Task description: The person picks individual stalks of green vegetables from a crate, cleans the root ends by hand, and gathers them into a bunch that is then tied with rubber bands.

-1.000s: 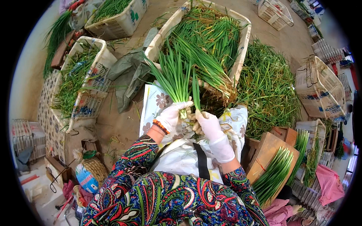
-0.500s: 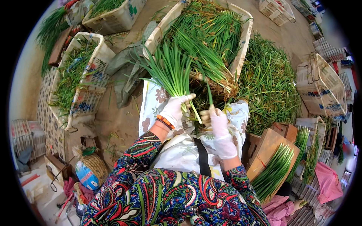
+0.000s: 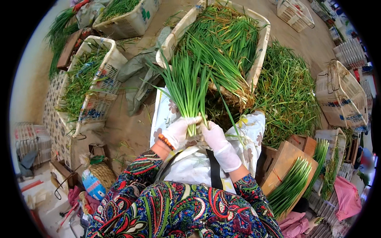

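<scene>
White-gloved, my left hand (image 3: 176, 130) is closed round the lower stems of a bunch of green chives (image 3: 189, 89), their leaves fanning away from me. My right hand (image 3: 214, 137), gloved too, touches the right side of the bunch with fingers pinched on a chive stem near the pale ends. A single loose leaf (image 3: 231, 115) hangs slanting beside the right hand, over the flowered white apron (image 3: 256, 127) on my lap. Just beyond the hands, a white crate (image 3: 264, 51) holds a heap of uncleaned chives (image 3: 226, 43) with brownish roots toward me.
Loose leaf trimmings (image 3: 287, 95) are piled right of the crate. A wooden stand (image 3: 287, 154) at my right bears a neat bunch of chives (image 3: 291, 184). Another crate (image 3: 95, 93) with leaves stands at left, near a grey cloth (image 3: 139, 85). A crate (image 3: 341, 97) stands far right.
My right hand has moved left and up against the bunch; the stalk it held upright is gone from its fingers. A loose leaf now slants beside it. The left hand has shifted slightly nearer me.
</scene>
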`<action>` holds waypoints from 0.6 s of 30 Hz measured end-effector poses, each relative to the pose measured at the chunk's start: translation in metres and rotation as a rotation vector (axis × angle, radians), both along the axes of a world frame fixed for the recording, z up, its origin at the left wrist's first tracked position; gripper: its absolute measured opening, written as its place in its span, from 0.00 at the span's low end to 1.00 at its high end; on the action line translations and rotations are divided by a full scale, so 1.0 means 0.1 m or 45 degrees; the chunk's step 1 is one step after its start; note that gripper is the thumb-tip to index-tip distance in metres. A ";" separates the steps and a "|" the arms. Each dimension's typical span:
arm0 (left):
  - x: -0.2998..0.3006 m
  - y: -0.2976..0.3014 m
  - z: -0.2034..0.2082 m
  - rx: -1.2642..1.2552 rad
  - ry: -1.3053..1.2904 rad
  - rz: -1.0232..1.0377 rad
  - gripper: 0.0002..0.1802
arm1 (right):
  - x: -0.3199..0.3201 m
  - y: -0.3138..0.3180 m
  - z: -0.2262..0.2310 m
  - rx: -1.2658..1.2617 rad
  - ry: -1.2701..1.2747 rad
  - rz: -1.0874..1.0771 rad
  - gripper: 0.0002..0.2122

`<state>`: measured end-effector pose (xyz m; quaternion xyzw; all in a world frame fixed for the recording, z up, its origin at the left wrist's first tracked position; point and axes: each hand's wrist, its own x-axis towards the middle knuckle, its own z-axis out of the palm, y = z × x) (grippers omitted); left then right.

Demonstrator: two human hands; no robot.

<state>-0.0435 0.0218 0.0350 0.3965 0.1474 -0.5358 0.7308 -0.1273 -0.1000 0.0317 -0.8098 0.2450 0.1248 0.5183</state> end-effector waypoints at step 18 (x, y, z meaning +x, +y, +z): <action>0.03 0.32 0.08 0.038 -0.171 0.176 0.08 | -0.22 -0.43 0.09 0.179 0.014 -0.096 0.17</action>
